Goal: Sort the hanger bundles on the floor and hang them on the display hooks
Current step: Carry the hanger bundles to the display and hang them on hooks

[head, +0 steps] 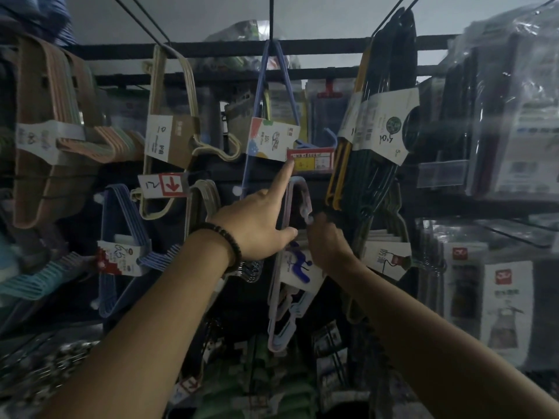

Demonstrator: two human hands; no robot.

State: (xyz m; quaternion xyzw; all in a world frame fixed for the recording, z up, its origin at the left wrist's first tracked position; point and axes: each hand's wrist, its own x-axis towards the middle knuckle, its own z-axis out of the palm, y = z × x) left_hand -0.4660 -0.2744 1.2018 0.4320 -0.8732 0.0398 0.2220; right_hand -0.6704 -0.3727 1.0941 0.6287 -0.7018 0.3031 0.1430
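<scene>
Pointing with one straight forefinger, the left hand (257, 225) reached the lower left corner of a red-and-yellow price tag (310, 160) at one o'clock from its knuckles. Its thumb stood out as well, its other fingers were hidden behind the back of the hand, and it held nothing. A dark beaded bracelet (225, 240) circled that wrist.

At three o'clock from the thumb, the right hand (328, 241) had its fingers curled round the pale lilac hanger bundle (307, 196), just below its top loop. The back of the hand hid the exact grip. The bundle ran down toward six o'clock into dim clutter, and the right wrist partly covered its white label (298, 264). Whether the loop sat on any hook could not be made out.

At twelve o'clock a blue hanger bundle (273, 137) hung from a black display hook (272, 13), cut off by the top edge. A cream bundle (169, 140) hung at ten o'clock and a dark green bundle (390, 71) at two o'clock. Print on every label was too blurred to read.
</scene>
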